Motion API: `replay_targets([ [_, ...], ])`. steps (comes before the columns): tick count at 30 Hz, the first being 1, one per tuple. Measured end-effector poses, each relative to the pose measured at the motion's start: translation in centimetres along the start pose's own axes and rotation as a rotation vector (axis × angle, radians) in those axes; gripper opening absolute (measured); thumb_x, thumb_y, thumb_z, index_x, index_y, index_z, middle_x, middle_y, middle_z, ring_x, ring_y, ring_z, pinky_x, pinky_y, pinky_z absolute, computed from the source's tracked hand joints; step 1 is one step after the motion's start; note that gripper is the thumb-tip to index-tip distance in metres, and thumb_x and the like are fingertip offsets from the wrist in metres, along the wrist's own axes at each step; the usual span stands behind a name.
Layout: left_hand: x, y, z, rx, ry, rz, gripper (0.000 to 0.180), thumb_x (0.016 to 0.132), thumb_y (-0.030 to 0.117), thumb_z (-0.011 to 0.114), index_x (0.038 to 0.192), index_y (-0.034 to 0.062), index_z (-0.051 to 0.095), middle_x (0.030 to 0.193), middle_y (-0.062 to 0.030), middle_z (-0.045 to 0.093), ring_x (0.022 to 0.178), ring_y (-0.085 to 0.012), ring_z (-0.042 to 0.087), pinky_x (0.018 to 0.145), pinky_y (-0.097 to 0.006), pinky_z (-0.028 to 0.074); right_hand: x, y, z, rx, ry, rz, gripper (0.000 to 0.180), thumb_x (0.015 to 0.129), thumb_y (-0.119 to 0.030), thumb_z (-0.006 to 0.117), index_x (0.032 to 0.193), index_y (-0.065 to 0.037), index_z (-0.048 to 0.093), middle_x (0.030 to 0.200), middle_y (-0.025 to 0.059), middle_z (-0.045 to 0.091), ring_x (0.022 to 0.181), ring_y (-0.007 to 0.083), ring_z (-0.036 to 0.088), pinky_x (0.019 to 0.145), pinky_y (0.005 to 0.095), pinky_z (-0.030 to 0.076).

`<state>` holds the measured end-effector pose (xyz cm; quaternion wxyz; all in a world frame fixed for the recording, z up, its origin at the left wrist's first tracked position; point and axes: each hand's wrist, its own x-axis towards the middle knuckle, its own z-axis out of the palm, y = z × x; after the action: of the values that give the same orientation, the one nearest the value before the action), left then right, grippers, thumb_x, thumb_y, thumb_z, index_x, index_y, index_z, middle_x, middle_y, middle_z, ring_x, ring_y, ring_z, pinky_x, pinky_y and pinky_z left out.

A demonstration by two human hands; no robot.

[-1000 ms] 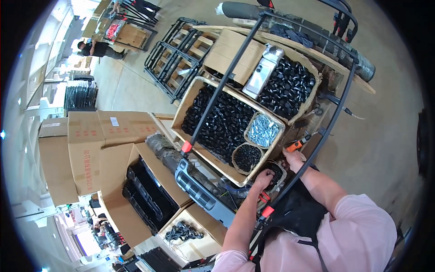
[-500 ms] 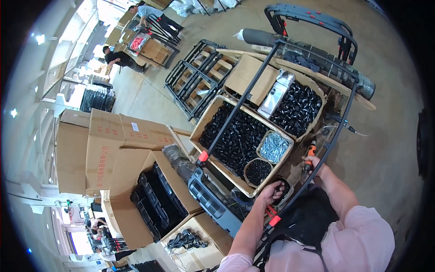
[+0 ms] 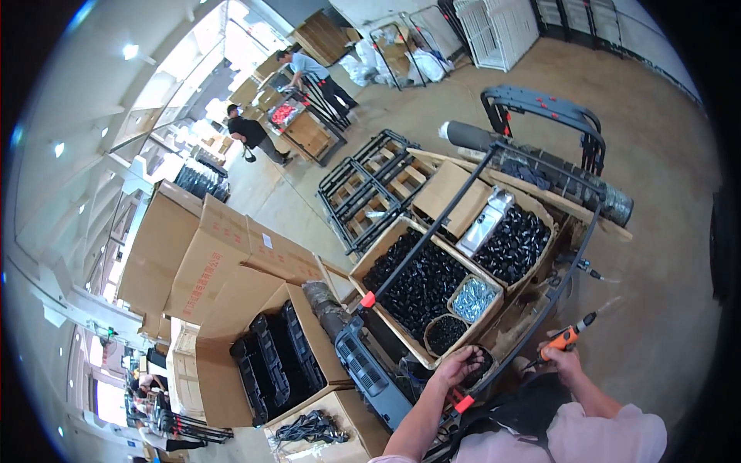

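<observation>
My right hand (image 3: 561, 359) is wrapped round an orange and black power screwdriver (image 3: 566, 338), whose bit points up and away to the right. My left hand (image 3: 458, 366) reaches into a small dark container (image 3: 485, 370) beside the large bin's near corner. Its fingers are bent together, and whatever is between them is hidden. Just beyond it, a round tub (image 3: 446, 335) of small black pieces and a square box (image 3: 473, 299) of silvery screws sit inside the bin of black plastic parts (image 3: 409, 270). A dark tubular frame (image 3: 532, 333) with red end pieces spans the bins and passes between my hands.
A second bin of black caps (image 3: 513, 251) stands farther right, with a silver metal box (image 3: 486, 224) at its edge. On the left are an open carton (image 3: 204, 370) of black mouldings and a grey vented panel (image 3: 363, 363). Two people work far off beside stacked frames.
My right hand has lifted the screwdriver and swung it right, away from the frame. My left hand stays at the small container. The whole view has shifted, showing more of the far wall.
</observation>
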<state>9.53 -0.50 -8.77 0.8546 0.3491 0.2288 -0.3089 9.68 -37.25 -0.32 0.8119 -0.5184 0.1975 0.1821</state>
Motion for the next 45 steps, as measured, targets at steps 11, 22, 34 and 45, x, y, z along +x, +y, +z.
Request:
replay_targets([
  [11,-3.0,0.1,4.1,-0.118,0.127,0.2,0.031,0.113,0.03,0.053,0.131,0.0076,0.064,0.12,-0.0069,0.074,0.104,-0.0199,0.073,0.084,-0.034,0.06,-1.1,-12.0,10.4,-0.652,-0.624,-0.614,0.051,0.084,-0.014,0.087,0.13,-0.006,0.066,0.12,0.0095,0.074,0.11,0.0187,0.07,0.101,0.0362,0.056],
  [22,-6.0,-3.5,5.1,-0.41,0.148,0.562,0.025,0.114,0.028,0.05,0.129,0.0105,0.06,0.092,-0.0004,0.059,0.076,-0.0136,0.053,0.066,-0.028,0.045,3.9,-8.7,14.8,-0.45,-0.983,-0.456,0.059,0.085,-0.008,0.085,0.136,-0.002,0.055,0.129,0.0154,0.071,0.117,0.021,0.068,0.105,0.0383,0.054],
  [34,-8.3,-6.1,11.3,-0.543,0.497,0.747,0.021,0.11,0.024,0.06,0.123,0.0084,0.065,0.102,-0.0015,0.066,0.09,-0.0156,0.062,0.073,-0.028,0.05,5.4,-8.1,16.8,-0.38,-1.051,-0.219,0.063,0.086,-0.008,0.085,0.139,-0.001,0.052,0.128,0.017,0.07,0.118,0.0222,0.068,0.105,0.0383,0.056],
  [45,-8.4,-7.2,13.4,-0.811,0.613,0.778,0.022,0.109,0.029,0.063,0.116,0.0091,0.068,0.096,0.0,0.068,0.077,-0.0125,0.063,0.065,-0.024,0.056,5.0,-6.9,17.0,-0.388,-1.156,-0.087,0.058,0.088,-0.008,0.081,0.138,-0.003,0.053,0.125,0.0123,0.069,0.116,0.0207,0.067,0.105,0.0378,0.054],
])
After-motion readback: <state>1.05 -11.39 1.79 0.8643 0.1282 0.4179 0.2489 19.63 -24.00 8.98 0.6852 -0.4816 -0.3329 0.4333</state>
